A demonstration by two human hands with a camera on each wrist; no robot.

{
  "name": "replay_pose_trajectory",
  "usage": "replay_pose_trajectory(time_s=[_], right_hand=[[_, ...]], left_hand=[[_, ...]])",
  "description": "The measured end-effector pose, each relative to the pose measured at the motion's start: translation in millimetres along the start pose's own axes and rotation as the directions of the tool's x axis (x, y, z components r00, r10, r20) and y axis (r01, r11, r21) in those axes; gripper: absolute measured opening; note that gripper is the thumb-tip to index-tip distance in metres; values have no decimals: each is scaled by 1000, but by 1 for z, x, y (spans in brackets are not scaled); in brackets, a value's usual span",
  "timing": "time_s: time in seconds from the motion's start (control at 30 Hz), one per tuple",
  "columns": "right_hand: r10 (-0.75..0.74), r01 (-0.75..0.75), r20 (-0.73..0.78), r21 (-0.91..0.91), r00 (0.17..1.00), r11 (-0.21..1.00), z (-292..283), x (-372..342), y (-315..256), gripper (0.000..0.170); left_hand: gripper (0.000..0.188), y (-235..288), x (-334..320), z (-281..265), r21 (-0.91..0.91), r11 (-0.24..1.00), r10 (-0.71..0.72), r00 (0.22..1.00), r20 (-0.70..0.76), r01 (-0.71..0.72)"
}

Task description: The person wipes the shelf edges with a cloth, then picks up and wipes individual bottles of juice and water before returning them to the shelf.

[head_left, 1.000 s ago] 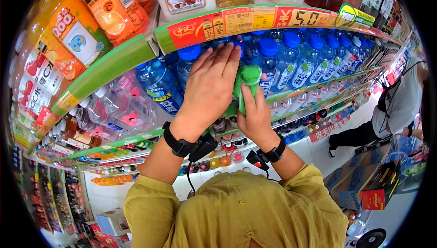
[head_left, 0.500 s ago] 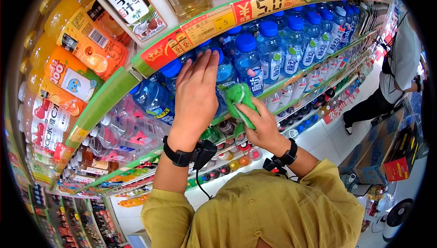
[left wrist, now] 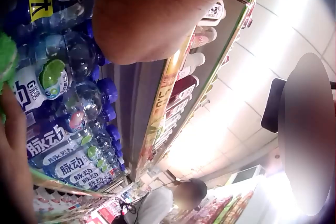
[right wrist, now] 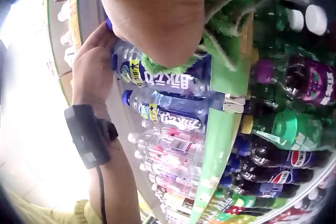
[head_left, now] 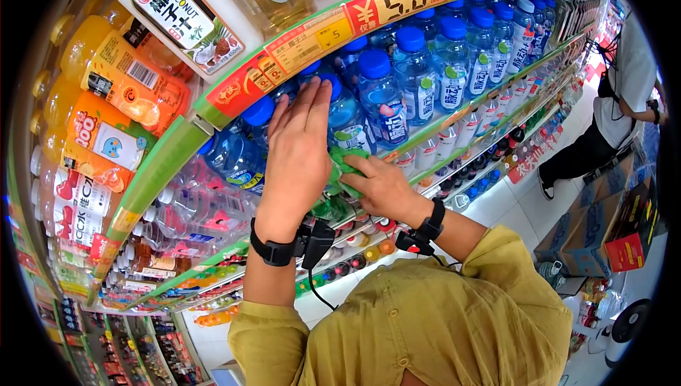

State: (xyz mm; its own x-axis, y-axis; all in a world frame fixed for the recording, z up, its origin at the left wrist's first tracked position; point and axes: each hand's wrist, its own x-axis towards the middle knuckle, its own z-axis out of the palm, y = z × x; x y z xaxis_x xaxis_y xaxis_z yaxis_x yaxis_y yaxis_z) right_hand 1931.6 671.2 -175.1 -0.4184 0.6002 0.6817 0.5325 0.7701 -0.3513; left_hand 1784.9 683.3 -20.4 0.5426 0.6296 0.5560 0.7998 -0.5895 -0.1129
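My left hand (head_left: 296, 155) lies with fairly straight fingers against the upper part of a blue-capped drink bottle (head_left: 349, 120) at the front of a shelf row. The fingertips are right at its cap. In my right hand (head_left: 386, 189) is a fuzzy green cloth (right wrist: 231, 3), held bunched against the bottle's lower label. The cloth's edge shows beside the fingers in the right wrist view. Another blue bottle (head_left: 237, 159) leans just left of my left hand. The left wrist view shows neighbouring bottles (left wrist: 73, 163) with lime labels.
A green shelf edge with a price strip (head_left: 319, 40) runs above the hands. Coconut drink (head_left: 188, 21) and orange juice bottles (head_left: 131, 77) stand above. Pink-labelled bottles (head_left: 213, 205) lie to the left. A person (head_left: 603, 131) and cardboard boxes (head_left: 578, 233) are at the right.
The right hand and green cloth have moved left and down, from beside the bottle onto its lower front. The left hand stays by the caps. The view has shifted right.
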Motion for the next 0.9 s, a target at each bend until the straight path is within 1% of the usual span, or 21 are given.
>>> replay_pose_trajectory(time_s=[0.07,0.17,0.27,0.37,0.4,0.47,0.5,0.6,0.63,0.77,0.87,0.9], right_hand=[[28,-29,41,40,999,999,1,-7,1,46],[36,-40,86,54,996,998,0,-12,4,47],[11,-18,98,72,995,997,-5,-11,6,49],[6,-5,-5,157,1000,988,-21,-15,7,52],[-2,17,-111,137,994,990,-26,-12,7,54],[-19,51,-306,98,952,994,-36,-8,7,57],[-7,35,-351,75,936,997,-41,-5,7,62],[34,-3,-412,76,910,997,-47,13,6,67],[93,-72,-277,84,956,994,-46,12,5,64],[132,-85,-295,166,946,982,-29,8,0,68],[178,-127,-253,206,951,970,-22,-2,3,70],[173,-131,-234,185,957,974,-22,-4,3,70]], left_hand=[[58,1,-1,2,0,1000,0,1000,-18,0],[57,2,-1,2,1,1000,-4,1000,-29,4],[57,3,0,3,8,1000,-8,999,-36,8],[57,3,0,3,12,1000,-3,999,-38,3],[57,3,0,4,13,1000,-6,999,-40,6],[56,3,1,5,28,1000,-1,998,-56,3],[56,3,1,5,36,999,3,998,-64,0],[56,4,1,5,36,999,5,997,-71,-2],[56,4,1,5,31,1000,5,997,-72,-3],[56,3,1,4,16,1000,-9,998,-62,10],[56,4,0,4,13,1000,-12,998,-64,13],[56,4,1,4,14,1000,-8,998,-69,9]])
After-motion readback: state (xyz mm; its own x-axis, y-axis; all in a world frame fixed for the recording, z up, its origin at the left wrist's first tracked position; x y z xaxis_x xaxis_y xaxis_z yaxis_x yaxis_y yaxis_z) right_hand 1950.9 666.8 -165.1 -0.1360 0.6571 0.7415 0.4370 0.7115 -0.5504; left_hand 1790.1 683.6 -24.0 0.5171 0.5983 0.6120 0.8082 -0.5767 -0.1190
